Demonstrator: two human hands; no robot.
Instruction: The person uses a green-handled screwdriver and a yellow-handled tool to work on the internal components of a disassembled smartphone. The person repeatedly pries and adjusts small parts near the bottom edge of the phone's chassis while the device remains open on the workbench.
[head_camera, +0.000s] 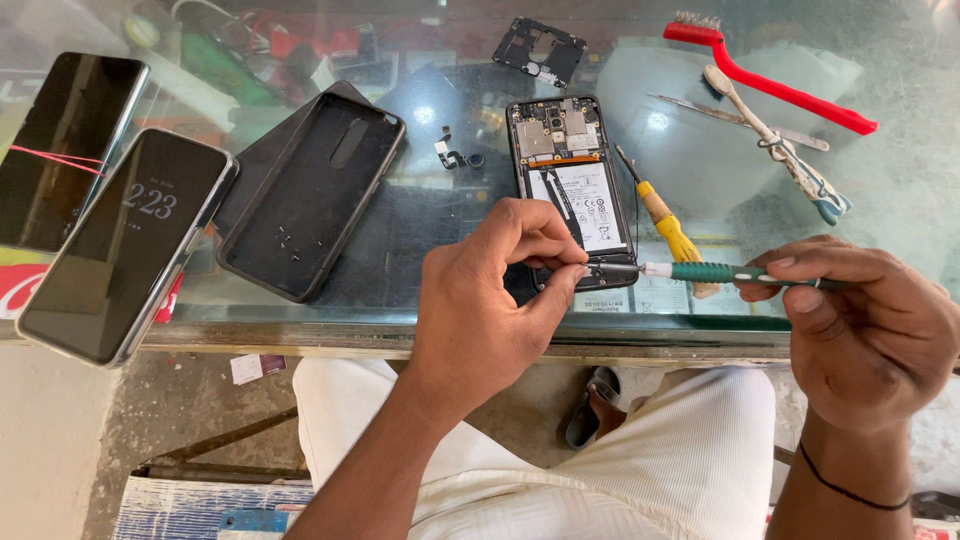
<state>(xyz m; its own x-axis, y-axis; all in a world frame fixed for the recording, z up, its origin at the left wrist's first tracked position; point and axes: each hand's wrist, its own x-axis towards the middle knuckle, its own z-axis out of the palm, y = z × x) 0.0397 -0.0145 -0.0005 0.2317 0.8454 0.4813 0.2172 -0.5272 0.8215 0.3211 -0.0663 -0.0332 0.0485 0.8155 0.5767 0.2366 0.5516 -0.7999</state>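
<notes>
Pinching together at the lower edge of the opened phone (573, 190), the fingers (560, 268) of the left hand (490, 300) are closed small and tight, seemingly steadying that corner or holding a tiny part there; whether a screw sits between them cannot be told. The right hand (870, 330) has its fingers wrapped shut around a green-handled screwdriver (735, 273), held level with its tip against the same bottom edge. The phone lies back-off on the glass surface (700, 160), battery and circuit board exposed, just in front of the person. It looks like a screw at the bottom end is being worked, and the next move probably calls for a steady, light twist with the tip kept seated. Beside it lies a yellow-handled screwdriver (665, 225); farther right are a red brush (770, 80) and a pale toothbrush (775, 145). To the left sit a black phone case (310, 200) and two dark phones (125, 245).
</notes>
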